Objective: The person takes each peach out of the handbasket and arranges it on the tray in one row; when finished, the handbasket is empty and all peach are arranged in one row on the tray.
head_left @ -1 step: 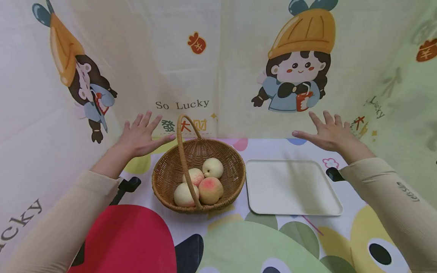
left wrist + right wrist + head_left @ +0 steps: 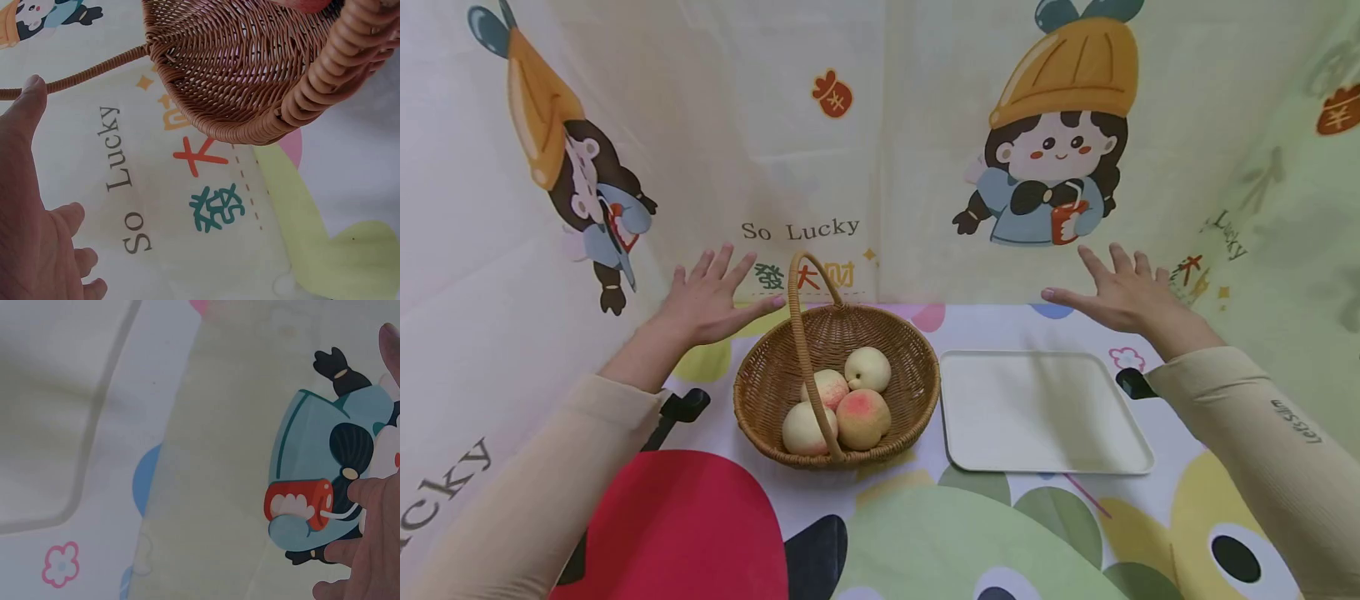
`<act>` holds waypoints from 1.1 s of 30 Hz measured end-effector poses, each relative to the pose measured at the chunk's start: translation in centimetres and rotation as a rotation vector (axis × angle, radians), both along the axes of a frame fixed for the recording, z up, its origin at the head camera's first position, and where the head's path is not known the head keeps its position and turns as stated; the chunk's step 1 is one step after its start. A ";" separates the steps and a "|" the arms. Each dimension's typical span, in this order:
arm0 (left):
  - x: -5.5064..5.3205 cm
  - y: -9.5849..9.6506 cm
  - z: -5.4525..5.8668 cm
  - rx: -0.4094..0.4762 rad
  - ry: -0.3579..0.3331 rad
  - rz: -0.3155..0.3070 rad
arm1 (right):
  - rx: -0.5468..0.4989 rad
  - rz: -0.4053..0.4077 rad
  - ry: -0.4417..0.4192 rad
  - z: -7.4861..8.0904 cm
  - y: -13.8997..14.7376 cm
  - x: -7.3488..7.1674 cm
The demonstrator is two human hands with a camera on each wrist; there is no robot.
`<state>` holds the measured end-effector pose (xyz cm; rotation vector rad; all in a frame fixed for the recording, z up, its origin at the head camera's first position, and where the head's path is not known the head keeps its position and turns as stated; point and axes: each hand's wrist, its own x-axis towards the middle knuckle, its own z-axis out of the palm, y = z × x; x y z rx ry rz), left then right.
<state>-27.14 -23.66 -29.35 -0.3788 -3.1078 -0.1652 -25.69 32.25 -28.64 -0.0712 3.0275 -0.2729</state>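
My left hand (image 2: 711, 298) is raised with its fingers spread, its thumb tip close beside the arched handle (image 2: 802, 350) of a brown wicker basket (image 2: 910, 375). Inside the basket lie several peaches, pale cream ones (image 2: 867, 368) and one with a red blush (image 2: 863, 418). To the right, my right hand (image 2: 1123, 292) hovers beyond a white rectangular tray (image 2: 1045, 412), fingers spread and holding nothing. In the left wrist view, the left hand (image 2: 44, 231) shows near the basket rim (image 2: 250, 134). The right wrist view catches the right hand (image 2: 369, 544) at its edge.
Tray and basket stand side by side on a white cloth with cartoon prints (image 2: 970, 533). A cream curtain (image 2: 917, 150) with printed figures rises behind them and at both sides. A black strap mount (image 2: 685, 406) sits at the left wrist.
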 end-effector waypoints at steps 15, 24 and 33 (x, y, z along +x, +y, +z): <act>1.3 -1.1 0.4 0.026 0.004 -0.022 | -0.198 0.108 0.069 -0.2 -4.4 -0.2; 4.5 -1.8 -2.7 0.212 -0.117 -0.065 | -0.645 0.253 0.091 -2.7 -10.6 -1.7; 6.3 -0.8 -6.7 0.379 -0.144 -0.127 | -0.937 0.356 0.075 -5.8 -15.7 -2.9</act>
